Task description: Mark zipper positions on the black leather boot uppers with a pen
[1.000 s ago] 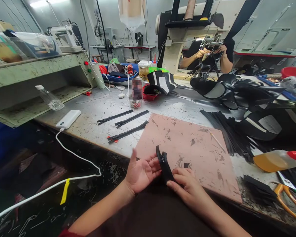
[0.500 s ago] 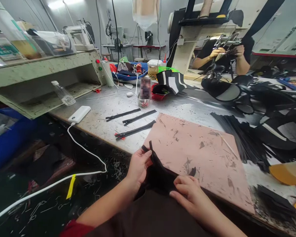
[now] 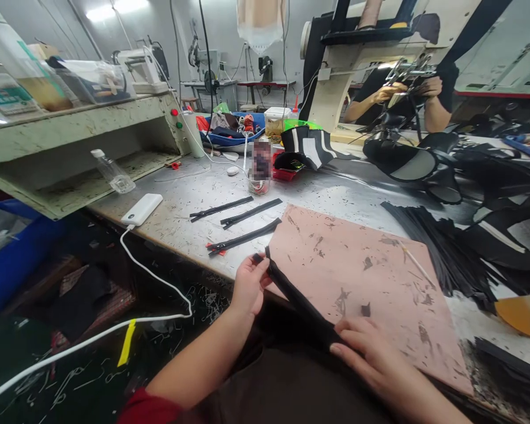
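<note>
A black zipper [image 3: 298,296] stretches slantwise between my two hands, over the near edge of a stained pink board [image 3: 380,277]. My left hand [image 3: 249,285] is closed, pinching its far end between thumb and fingers. Lower down on the right, my right hand [image 3: 368,350] grips the strip with bent fingers. Three more black zippers lie beyond on the metal tabletop: a far one [image 3: 223,208], a middle one [image 3: 254,212] and a near one [image 3: 247,235] with a bit of red under its end.
A white power bank [image 3: 142,209] with a cable sits at the left edge, near a clear bottle [image 3: 113,172]. A stack of black strips [image 3: 424,247] and an amber piece [image 3: 523,315] lie right. A co-worker's hands [image 3: 393,91] are at a sewing machine [image 3: 340,76].
My right hand has moved right and slightly down along the zipper, which is now drawn out straight. My left hand keeps its pinch in nearly the same place.
</note>
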{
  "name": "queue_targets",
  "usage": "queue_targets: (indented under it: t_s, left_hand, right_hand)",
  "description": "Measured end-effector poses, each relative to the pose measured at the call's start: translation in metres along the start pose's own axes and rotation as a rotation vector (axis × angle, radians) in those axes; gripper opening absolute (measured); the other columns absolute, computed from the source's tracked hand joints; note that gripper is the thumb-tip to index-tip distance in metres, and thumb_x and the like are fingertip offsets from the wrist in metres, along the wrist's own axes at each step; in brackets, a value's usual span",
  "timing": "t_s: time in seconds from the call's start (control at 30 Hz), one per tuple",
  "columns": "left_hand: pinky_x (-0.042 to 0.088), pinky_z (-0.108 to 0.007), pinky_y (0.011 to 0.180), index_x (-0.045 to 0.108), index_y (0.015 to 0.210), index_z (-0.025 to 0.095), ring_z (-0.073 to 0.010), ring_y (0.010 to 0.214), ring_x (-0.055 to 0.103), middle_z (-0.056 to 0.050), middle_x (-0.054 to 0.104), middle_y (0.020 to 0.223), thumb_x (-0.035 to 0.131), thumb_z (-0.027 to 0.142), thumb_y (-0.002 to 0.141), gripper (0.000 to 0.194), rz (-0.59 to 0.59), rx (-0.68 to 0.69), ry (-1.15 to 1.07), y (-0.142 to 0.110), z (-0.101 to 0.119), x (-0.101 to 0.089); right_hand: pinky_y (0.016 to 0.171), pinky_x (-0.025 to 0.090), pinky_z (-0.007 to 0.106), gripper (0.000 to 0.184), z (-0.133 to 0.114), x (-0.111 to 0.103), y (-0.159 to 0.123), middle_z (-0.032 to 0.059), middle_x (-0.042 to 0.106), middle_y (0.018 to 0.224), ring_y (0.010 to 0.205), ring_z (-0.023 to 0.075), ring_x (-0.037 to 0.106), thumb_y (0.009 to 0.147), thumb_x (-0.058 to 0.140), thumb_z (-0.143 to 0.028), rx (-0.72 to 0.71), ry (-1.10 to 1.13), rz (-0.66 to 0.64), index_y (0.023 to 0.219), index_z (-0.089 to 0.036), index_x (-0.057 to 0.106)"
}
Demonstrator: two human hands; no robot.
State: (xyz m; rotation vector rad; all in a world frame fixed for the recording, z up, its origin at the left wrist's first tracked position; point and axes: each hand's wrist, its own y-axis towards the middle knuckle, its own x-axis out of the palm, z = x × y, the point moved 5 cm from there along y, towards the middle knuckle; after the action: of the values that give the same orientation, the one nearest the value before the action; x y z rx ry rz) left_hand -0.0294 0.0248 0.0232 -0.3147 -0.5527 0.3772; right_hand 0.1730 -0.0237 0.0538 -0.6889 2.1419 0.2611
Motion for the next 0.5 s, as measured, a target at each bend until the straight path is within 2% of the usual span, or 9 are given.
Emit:
queue_targets:
  t_s: [0.1, 0.17, 0.23, 0.3, 0.37, 0.43, 0.5]
  left_hand:
    - [0.048, -0.021, 0.055, 0.05, 0.09, 0.018, -0.0098, 0.058, 0.06, 0.003, 0.061, 0.066, 0.071, 0.02, 0.057, 0.039, -0.137, -0.024, 0.12, 0.024, 0.007, 0.032]
    - [0.049, -0.023, 0.053, 0.051, 0.09, 0.016, -0.0122, 0.057, 0.061, 0.0, 0.061, 0.066, 0.067, 0.015, 0.062, 0.033, -0.238, -0.033, 0.221, 0.042, 0.008, 0.066]
    - [0.051, -0.024, 0.056, 0.051, 0.094, 0.016, -0.0122, 0.063, 0.063, 0.0, 0.061, 0.071, 0.061, 0.012, 0.069, 0.027, -0.274, 0.016, 0.311, 0.065, 0.011, 0.101]
    - [0.052, -0.023, 0.062, 0.048, 0.103, 0.016, -0.01, 0.069, 0.063, -0.001, 0.06, 0.08, 0.055, 0.011, 0.077, 0.027, -0.247, 0.102, 0.404, 0.094, 0.016, 0.131]
    - [0.052, -0.024, 0.066, 0.045, 0.111, 0.015, -0.0102, 0.077, 0.061, -0.004, 0.059, 0.092, 0.051, 0.014, 0.082, 0.029, -0.182, 0.185, 0.52, 0.126, 0.022, 0.15]
    - [0.052, -0.03, 0.069, 0.046, 0.113, 0.014, -0.014, 0.083, 0.059, -0.006, 0.057, 0.102, 0.051, 0.021, 0.084, 0.03, -0.122, 0.258, 0.662, 0.155, 0.028, 0.16]
    - [0.051, -0.036, 0.075, 0.049, 0.113, 0.015, -0.0174, 0.091, 0.057, -0.008, 0.055, 0.109, 0.051, 0.027, 0.085, 0.031, -0.088, 0.333, 0.818, 0.177, 0.033, 0.162]
  right_hand:
    - [0.065, 0.048, 0.029, 0.043, 0.017, -0.038, -0.008, 0.0055, 0.062, 0.069, 0.068, 0.0192, 0.059, 0.084, 0.037, -0.051, 0.093, 0.052, 0.088, 0.06, -0.022, 0.059]
    - [0.059, 0.05, 0.026, 0.044, 0.03, -0.059, -0.014, 0.0051, 0.062, 0.065, 0.063, 0.0184, 0.06, 0.082, 0.039, -0.054, 0.137, 0.069, 0.155, 0.057, -0.022, 0.058]
    - [0.058, 0.051, 0.025, 0.042, 0.045, -0.071, -0.019, 0.0055, 0.063, 0.067, 0.065, 0.0191, 0.062, 0.079, 0.042, -0.054, 0.155, 0.052, 0.235, 0.057, -0.023, 0.059]
    - [0.062, 0.052, 0.026, 0.038, 0.063, -0.07, -0.023, 0.0065, 0.066, 0.073, 0.071, 0.021, 0.064, 0.076, 0.047, -0.054, 0.161, 0.004, 0.294, 0.062, -0.023, 0.063]
    - [0.067, 0.053, 0.028, 0.033, 0.081, -0.058, -0.029, 0.0068, 0.068, 0.083, 0.079, 0.0228, 0.065, 0.073, 0.052, -0.053, 0.145, -0.073, 0.3, 0.073, -0.024, 0.067]
    - [0.074, 0.053, 0.031, 0.029, 0.096, -0.041, -0.035, 0.0061, 0.067, 0.099, 0.089, 0.0241, 0.063, 0.071, 0.057, -0.047, 0.072, -0.169, 0.281, 0.089, -0.027, 0.068]
    - [0.076, 0.052, 0.03, 0.03, 0.103, -0.028, -0.041, 0.0041, 0.065, 0.107, 0.093, 0.0228, 0.062, 0.071, 0.058, -0.037, -0.073, -0.246, 0.285, 0.1, -0.031, 0.064]
